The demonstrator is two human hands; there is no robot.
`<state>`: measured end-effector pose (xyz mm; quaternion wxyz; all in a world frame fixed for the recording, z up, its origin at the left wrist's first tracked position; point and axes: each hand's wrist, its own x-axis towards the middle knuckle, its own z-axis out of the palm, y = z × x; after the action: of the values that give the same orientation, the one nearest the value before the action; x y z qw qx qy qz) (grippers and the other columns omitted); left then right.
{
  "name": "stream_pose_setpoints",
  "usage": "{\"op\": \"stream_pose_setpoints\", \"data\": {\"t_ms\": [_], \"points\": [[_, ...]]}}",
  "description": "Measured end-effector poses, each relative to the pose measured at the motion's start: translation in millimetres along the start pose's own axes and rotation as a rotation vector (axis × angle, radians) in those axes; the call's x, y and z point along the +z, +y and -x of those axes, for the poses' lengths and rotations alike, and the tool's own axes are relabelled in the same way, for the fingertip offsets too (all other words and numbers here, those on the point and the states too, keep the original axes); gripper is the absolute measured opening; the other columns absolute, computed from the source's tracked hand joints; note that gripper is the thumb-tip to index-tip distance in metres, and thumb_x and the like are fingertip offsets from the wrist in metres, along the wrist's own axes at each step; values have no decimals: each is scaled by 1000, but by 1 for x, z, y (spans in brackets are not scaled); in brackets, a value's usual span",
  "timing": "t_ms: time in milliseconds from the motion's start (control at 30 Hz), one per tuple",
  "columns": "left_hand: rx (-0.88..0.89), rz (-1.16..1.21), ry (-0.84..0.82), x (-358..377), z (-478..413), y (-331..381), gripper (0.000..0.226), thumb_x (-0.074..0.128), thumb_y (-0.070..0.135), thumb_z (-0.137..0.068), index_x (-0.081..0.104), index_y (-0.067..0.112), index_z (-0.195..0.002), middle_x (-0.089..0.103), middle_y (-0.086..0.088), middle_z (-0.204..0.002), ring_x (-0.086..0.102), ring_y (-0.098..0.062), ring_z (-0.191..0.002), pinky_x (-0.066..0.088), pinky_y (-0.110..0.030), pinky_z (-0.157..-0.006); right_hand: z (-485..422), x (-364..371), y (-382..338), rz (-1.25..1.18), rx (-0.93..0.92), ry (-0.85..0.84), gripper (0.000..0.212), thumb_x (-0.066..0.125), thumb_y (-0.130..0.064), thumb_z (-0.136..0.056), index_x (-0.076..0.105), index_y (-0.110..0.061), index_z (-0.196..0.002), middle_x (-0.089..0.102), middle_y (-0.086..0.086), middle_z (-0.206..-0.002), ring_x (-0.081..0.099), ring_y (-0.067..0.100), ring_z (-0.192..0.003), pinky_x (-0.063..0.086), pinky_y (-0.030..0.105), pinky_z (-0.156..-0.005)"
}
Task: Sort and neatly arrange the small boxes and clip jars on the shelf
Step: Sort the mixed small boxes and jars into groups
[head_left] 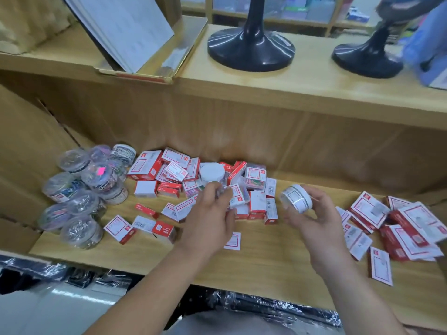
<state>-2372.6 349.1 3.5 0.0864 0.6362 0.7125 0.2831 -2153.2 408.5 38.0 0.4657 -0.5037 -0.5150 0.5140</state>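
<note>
Near edge of the shelf (266,257): I note bare board between the forearms, the one open lane. Left hand (210,218) pinches a white-lidded jar (211,174) over the middle heap of boxes (169,170). Right hand (314,221) grasps a labelled jar (296,198), held off the board just right of that heap. Right-hand boxes (406,226) crowd the right edge. Clip jars (82,189) cluster far left. Back panel (242,131) stands behind.

Both forearms (bare) reach forward. The left grip (210,215), knuckles up, curls its fingertips round a white-lidded jar (212,173); the right grip (313,215) holds a small labelled jar (295,198) between thumb and fingers.
</note>
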Motion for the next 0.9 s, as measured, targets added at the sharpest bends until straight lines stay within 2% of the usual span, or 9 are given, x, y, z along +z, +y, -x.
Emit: {"op": "stream_pose_setpoints", "data": {"t_ms": [67, 167, 233, 367, 500, 600, 733, 800, 900], "points": [[5, 29, 1, 5, 0, -2, 41, 67, 19, -91, 61, 12, -131, 46, -12, -137, 62, -33, -107, 58, -39, -75, 6, 2, -6, -101, 78, 26, 31, 81, -13, -84, 68, -25, -110, 71, 1, -113, 69, 36, -106, 59, 50, -90], [25, 54, -4, 5, -1, -4, 42, 69, 11, -89, 61, 10, -130, 51, -11, -135, 64, -34, -105, 56, -38, -77, 11, 3, -16, -143, 110, 36, 25, 74, -11, -90, 67, -25, -110, 73, 8, -113, 72, 39, -101, 59, 50, -88], [24, 106, 0, 0, -2, -4, 40, 69, 13, -89, 62, 13, -128, 52, -5, -127, 65, -29, -97, 56, -36, -73, 15, 8, -23, -127, 87, 8, 25, 73, -10, -91, 67, -26, -108, 73, 7, -112, 72, 39, -99, 59, 51, -90], [-42, 245, 128, -30, 16, 3, 38, 71, 31, -90, 61, 23, -125, 52, 7, -116, 63, -12, -87, 55, -32, -72, 24, 27, -46, -69, -36, -96, 30, 76, -6, -86, 65, -25, -108, 73, -13, -104, 72, 19, -88, 58, 28, -75], [-148, 361, 303, -72, 47, -8, 42, 79, 27, -83, 66, 28, -122, 55, 16, -111, 61, -6, -87, 51, -24, -70, 32, 68, -60, -17, -95, -304, 34, 81, -15, -77, 67, -30, -104, 75, -1, -108, 72, 17, -91, 57, 28, -75], [-255, 373, 417, -99, 73, -31, 42, 85, 21, -80, 69, 27, -118, 61, 12, -109, 65, -10, -84, 47, -19, -70, 38, 109, -59, 41, -119, -380, 37, 85, -20, -71, 71, -31, -103, 71, 0, -112, 70, 21, -96, 58, 37, -80], [-387, 336, 503, -127, 106, -71, 41, 87, 21, -80, 70, 28, -116, 62, 12, -107, 65, -11, -82, 42, -11, -70, 48, 161, -52, 55, -83, -468, 37, 86, -7, -74, 73, -28, -101, 75, -4, -110, 71, 22, -99, 57, 51, -88], [-459, 287, 530, -138, 122, -91, 40, 86, 28, -80, 70, 32, -116, 61, 16, -107, 65, -9, -85, 44, -13, -70, 50, 183, -48, 56, -60, -516, 36, 85, -3, -75, 73, -26, -101, 75, -4, -108, 71, 23, -99, 56, 48, -94], [-549, 227, 554, -150, 140, -118, 37, 83, 39, -82, 69, 35, -116, 59, 18, -109, 64, -9, -90, 54, -26, -71, 52, 215, -44, 115, -83, -544, 39, 85, -2, -75, 71, -27, -102, 73, -5, -109, 70, 22, -102, 55, 38, -94]]}}
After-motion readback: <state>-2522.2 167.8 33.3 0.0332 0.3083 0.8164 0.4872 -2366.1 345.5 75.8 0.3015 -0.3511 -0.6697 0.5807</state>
